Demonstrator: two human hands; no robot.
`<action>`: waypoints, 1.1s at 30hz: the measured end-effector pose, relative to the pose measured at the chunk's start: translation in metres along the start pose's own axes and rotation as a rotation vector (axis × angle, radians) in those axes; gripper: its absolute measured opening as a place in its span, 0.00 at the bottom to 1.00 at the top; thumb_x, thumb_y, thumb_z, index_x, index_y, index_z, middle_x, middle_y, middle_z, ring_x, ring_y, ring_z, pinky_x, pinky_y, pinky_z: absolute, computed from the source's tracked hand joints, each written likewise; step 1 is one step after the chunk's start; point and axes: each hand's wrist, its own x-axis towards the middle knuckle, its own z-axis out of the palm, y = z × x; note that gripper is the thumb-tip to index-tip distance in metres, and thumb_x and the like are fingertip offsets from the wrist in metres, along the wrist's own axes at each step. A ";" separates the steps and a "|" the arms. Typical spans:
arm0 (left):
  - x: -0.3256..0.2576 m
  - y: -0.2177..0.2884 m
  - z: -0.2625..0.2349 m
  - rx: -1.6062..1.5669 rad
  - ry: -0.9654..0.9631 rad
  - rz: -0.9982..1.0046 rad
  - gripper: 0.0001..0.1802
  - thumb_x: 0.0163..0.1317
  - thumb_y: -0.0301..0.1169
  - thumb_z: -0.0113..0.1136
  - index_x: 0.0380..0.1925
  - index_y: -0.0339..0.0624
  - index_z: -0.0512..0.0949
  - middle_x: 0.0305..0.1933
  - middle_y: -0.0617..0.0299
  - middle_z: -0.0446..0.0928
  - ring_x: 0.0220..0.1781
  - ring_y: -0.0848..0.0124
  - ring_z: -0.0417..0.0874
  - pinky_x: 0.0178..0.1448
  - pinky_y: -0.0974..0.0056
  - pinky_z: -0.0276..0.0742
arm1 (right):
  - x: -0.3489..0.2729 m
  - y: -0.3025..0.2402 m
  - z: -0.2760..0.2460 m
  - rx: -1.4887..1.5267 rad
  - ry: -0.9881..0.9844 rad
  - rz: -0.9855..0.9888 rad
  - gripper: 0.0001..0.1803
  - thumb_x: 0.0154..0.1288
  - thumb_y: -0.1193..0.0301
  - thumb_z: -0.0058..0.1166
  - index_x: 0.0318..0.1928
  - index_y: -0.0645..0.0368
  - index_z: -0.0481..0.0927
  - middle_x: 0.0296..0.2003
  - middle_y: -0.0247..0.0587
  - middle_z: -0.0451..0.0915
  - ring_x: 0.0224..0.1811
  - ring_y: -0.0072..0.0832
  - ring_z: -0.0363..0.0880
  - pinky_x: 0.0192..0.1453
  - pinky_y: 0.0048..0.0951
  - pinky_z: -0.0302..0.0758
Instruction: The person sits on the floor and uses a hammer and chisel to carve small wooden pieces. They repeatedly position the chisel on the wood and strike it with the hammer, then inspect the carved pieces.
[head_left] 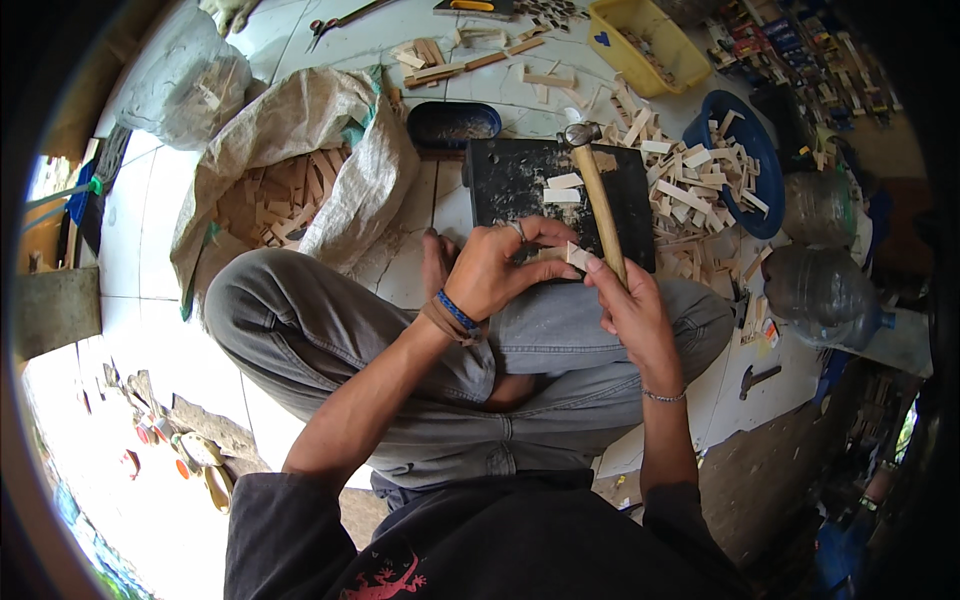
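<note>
Above my crossed legs, my left hand [492,268] pinches a small pale wood piece [577,255] between thumb and forefinger. My right hand [634,312] meets it there, its thumb and fingertip on the piece's other end. That same hand also grips a hammer [600,210] by its wooden handle, the metal head pointing away from me. Beneath the hammer lies a worn black board [505,170], and two short pale wood blocks [562,195] rest on it. The join between the held pieces is too small to make out.
An open woven sack [375,195] of wood offcuts stands left. A dark blue tray [454,108] sits behind. Loose wood strips [690,195] heap on the right beside a blue basin [770,190]. A yellow tub [610,50], scissors [318,30] and another hammer [757,380] lie around.
</note>
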 end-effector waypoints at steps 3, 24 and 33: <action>0.001 -0.002 0.001 0.039 0.000 0.085 0.19 0.59 0.29 0.77 0.50 0.36 0.85 0.51 0.54 0.89 0.54 0.65 0.90 0.59 0.62 0.84 | 0.000 0.000 0.002 0.000 0.014 0.004 0.17 0.80 0.57 0.57 0.38 0.58 0.80 0.21 0.18 0.62 0.19 0.08 0.55 0.19 0.17 0.54; 0.003 -0.012 0.005 -0.059 0.008 0.081 0.11 0.62 0.25 0.72 0.45 0.39 0.90 0.51 0.53 0.89 0.52 0.66 0.90 0.57 0.63 0.85 | -0.001 -0.003 0.002 -0.073 0.021 -0.012 0.16 0.81 0.59 0.56 0.40 0.59 0.80 0.22 0.19 0.63 0.19 0.08 0.56 0.19 0.17 0.56; 0.002 -0.012 0.004 -0.071 -0.007 0.048 0.09 0.64 0.24 0.71 0.44 0.38 0.91 0.49 0.53 0.89 0.51 0.67 0.90 0.56 0.64 0.86 | -0.002 -0.003 0.001 -0.048 -0.001 -0.017 0.16 0.81 0.59 0.56 0.42 0.60 0.81 0.22 0.18 0.63 0.20 0.07 0.56 0.19 0.16 0.56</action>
